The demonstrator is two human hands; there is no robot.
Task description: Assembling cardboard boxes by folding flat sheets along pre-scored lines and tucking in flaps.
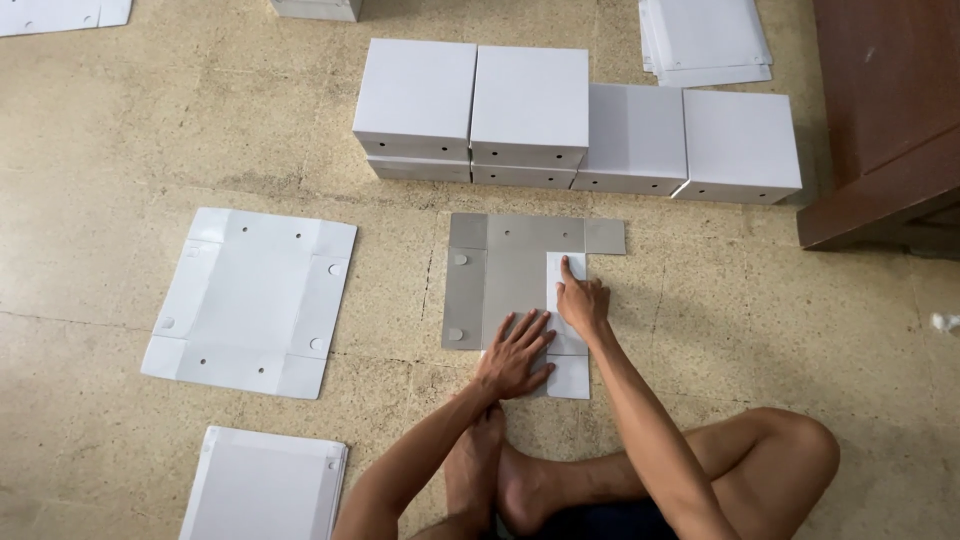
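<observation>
Bare feet and folded legs [620,480] sit closest, at the near edge of the grey box blank [510,285] that lies flat on the floor [120,140]. Taking that blank as the landmark: beyond it stands the largest group — a row of finished white boxes [575,120], some stacked two high, so a good share of the folding looks done. Left of it lies another unfolded white blank [250,300], and nearer, to the left again, a small pile of flat blanks [265,485]; more flat sheets [705,40] rest beyond the boxes. On the grey blank itself only its right flap [565,320] is turned over, white side up — the other sides lie flat, so this box seems barely begun. The left hand [515,355] is spread open, palm pressing the blank down; the right hand [582,300] grips nothing, forefinger stretched along the folded flap.
</observation>
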